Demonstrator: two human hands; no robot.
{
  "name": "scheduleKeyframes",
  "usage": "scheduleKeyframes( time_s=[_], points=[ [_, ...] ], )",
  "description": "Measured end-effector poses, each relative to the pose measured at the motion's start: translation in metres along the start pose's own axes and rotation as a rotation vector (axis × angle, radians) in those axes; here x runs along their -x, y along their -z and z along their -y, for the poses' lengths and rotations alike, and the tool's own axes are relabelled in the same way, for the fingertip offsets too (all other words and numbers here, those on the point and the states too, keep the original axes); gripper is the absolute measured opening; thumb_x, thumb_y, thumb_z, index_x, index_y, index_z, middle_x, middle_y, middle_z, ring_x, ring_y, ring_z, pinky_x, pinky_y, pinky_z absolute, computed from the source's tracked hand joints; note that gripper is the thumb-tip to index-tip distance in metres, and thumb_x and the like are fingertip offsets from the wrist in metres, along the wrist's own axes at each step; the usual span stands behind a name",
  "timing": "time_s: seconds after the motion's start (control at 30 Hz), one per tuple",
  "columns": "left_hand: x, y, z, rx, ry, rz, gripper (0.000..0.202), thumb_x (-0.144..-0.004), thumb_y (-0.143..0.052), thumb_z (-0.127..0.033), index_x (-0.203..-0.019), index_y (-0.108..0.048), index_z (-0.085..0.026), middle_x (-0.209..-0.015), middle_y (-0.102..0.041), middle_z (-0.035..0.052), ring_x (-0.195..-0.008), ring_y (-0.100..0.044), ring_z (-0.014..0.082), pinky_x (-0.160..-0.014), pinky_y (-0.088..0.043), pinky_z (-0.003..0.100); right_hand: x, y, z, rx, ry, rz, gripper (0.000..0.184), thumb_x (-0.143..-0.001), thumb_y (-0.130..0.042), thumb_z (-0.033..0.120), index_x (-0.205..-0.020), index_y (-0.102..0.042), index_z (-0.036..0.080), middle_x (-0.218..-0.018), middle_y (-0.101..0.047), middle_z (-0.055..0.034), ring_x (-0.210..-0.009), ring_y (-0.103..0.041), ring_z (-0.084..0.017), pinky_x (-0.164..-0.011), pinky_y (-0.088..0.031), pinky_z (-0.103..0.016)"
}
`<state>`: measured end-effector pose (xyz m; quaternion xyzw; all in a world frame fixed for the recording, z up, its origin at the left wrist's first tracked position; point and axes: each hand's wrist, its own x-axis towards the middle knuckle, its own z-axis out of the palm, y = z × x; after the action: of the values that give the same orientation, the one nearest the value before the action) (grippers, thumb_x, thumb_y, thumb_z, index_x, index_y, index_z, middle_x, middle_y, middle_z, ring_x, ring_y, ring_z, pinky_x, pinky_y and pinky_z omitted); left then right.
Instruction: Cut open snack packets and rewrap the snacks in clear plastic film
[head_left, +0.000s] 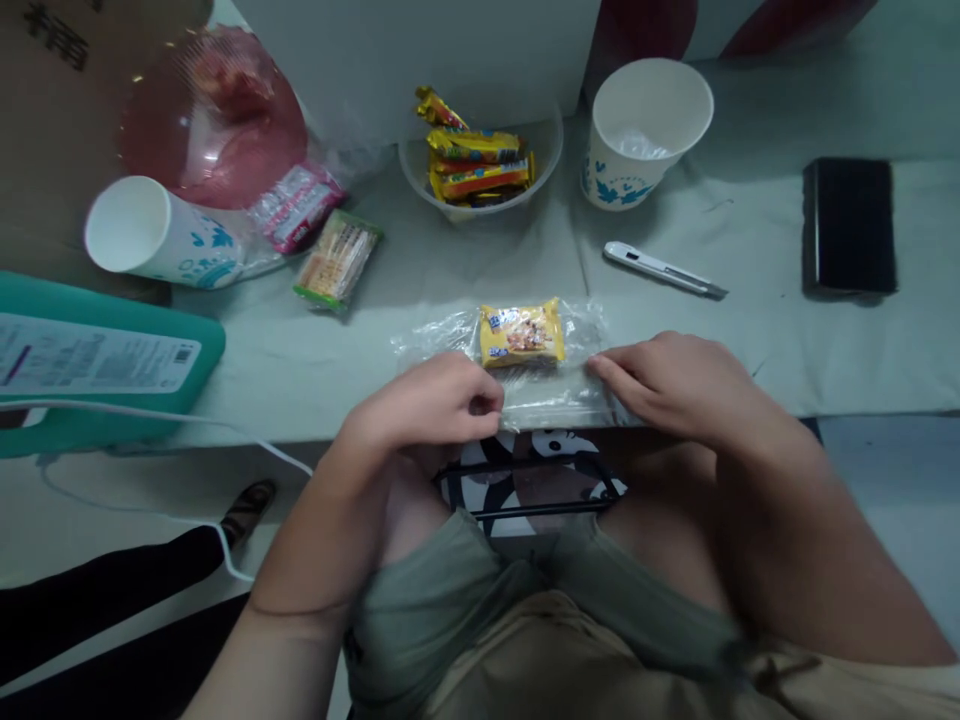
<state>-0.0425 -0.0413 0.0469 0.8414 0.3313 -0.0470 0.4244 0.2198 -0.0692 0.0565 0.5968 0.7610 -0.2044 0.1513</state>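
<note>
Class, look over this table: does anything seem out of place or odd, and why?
The cutter stands out: it lies beyond the right hand, its blade seemingly exposed, which is odd so near bare fingers. The leftmost cup appears tilted, but distortion in this view leaves that uncertain. No spill shows.

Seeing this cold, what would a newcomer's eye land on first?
Probably the small yellow printed snack packet, on or in clear crinkled plastic, between the left hand and right hand. Next, the round clear bowl of yellow-and-red wrapped bars beyond it, and the large teal plastic container at the left edge.
</note>
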Motion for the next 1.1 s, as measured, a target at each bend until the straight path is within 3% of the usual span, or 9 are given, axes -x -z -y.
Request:
scheduleKeyframes(
  time_s=[0.1, 0.2, 0.33, 0.4, 0.57, 0.67, 0.8, 1.0, 1.1],
  points=[
    [0.002, 0.002, 0.0, 0.1, 0.01, 0.057, 0.015, -0.083, -0.063, -0.026, -0.079, -0.078, -0.025, -0.072, -0.075, -0.0006, -0.063, -0.066, 0.0136, -0.061, -0.046, 0.024, -0.002, -0.017, -0.014, 0.009, -0.102, -0.171, 0.048, -0.096, -0.039, 0.052, -0.107, -0.078, 0.027, -0.066, -0.071, -0.0092, -0.056, -0.059, -0.026, -0.054, -0.031, -0.034],
    [0.006, 0.004, -0.004, 0.211, -0.053, -0.105, 0.017, -0.089, -0.065, -0.036, -0.094, -0.079, -0.029, -0.091, -0.08, 0.0019, -0.08, -0.074, 0.018, -0.071, -0.054, 0.027, -0.007, -0.032, -0.024, -0.104, -0.117, -0.388, 0.048, -0.089, -0.056, 0.054, -0.125, -0.072, 0.027, -0.056, -0.066, -0.0046, -0.053, -0.056, -0.026, -0.056, -0.038, -0.036],
    [0.008, 0.006, -0.004, 0.208, -0.058, -0.872, 0.024, -0.097, -0.057, -0.04, -0.088, -0.075, -0.027, -0.074, -0.075, -0.0002, -0.062, -0.066, 0.0137, -0.06, -0.052, 0.028, -0.006, -0.027, -0.014, -0.361, -0.029, -0.772, 0.033, -0.09, -0.058, 0.04, -0.118, -0.071, 0.028, -0.071, -0.072, -0.0043, -0.062, -0.062, -0.024, -0.064, -0.047, -0.039],
    [0.004, 0.006, 0.0, 0.029, -0.102, -1.116, 0.018, -0.095, -0.062, -0.037, -0.086, -0.072, -0.025, -0.071, -0.072, -0.0016, -0.06, -0.063, 0.0126, -0.061, -0.051, 0.029, -0.003, -0.021, -0.004, -0.444, 0.106, -0.813, 0.022, -0.091, -0.055, 0.036, -0.103, -0.071, 0.028, -0.077, -0.073, -0.0036, -0.066, -0.065, -0.021, -0.067, -0.05, -0.037],
    [-0.013, 0.002, 0.015, -0.225, -0.167, -0.678, 0.042, -0.078, -0.078, -0.041, -0.115, -0.068, -0.022, -0.127, -0.071, 0.0099, -0.122, -0.064, 0.0281, -0.107, -0.05, 0.045, -0.003, -0.026, 0.004, -0.367, 0.359, -0.491, 0.022, -0.094, -0.054, 0.038, -0.093, -0.072, 0.026, -0.081, -0.078, -0.0009, -0.069, -0.07, -0.019, -0.059, -0.044, -0.032],
    [-0.017, -0.002, 0.023, -0.137, -0.079, -0.517, 0.046, -0.084, -0.073, -0.036, -0.127, -0.063, -0.021, -0.136, -0.066, 0.0116, -0.125, -0.063, 0.0274, -0.107, -0.05, 0.043, -0.008, -0.034, -0.007, -0.277, 0.345, -0.459, 0.027, -0.096, -0.053, 0.042, -0.094, -0.074, 0.025, -0.102, -0.081, -0.0047, -0.088, -0.075, -0.024, -0.064, -0.048, -0.034],
    [-0.017, -0.002, 0.029, 0.006, 0.002, -0.511, 0.036, -0.088, -0.069, -0.042, -0.117, -0.066, -0.02, -0.115, -0.074, 0.0082, -0.099, -0.069, 0.0215, -0.088, -0.053, 0.034, -0.016, -0.037, -0.01, -0.33, 0.37, -0.596, 0.024, -0.095, -0.055, 0.036, -0.093, -0.076, 0.025, -0.142, -0.067, -0.0103, -0.116, -0.07, -0.029, -0.087, -0.056, -0.043],
    [-0.018, 0.0, 0.028, 0.222, 0.061, -0.522, 0.026, -0.091, -0.063, -0.045, -0.098, -0.067, -0.02, -0.105, -0.077, 0.0071, -0.092, -0.07, 0.0196, -0.082, -0.054, 0.032, -0.028, -0.035, 0.014, -0.406, 0.357, -0.804, 0.021, -0.092, -0.059, 0.025, -0.107, -0.073, 0.026, -0.109, -0.075, -0.0097, -0.101, -0.069, -0.028, -0.09, -0.055, -0.046],
    [-0.02, -0.001, 0.026, 0.342, 0.074, -0.543, 0.024, -0.095, -0.056, -0.041, -0.088, -0.063, -0.02, -0.1, -0.077, 0.007, -0.091, -0.071, 0.0181, -0.08, -0.055, 0.03, -0.033, -0.038, 0.021, -0.412, 0.449, -0.729, 0.03, -0.091, -0.059, 0.022, -0.118, -0.069, 0.026, -0.123, -0.072, -0.0101, -0.113, -0.066, -0.028, -0.097, -0.054, -0.047]
  ],
)
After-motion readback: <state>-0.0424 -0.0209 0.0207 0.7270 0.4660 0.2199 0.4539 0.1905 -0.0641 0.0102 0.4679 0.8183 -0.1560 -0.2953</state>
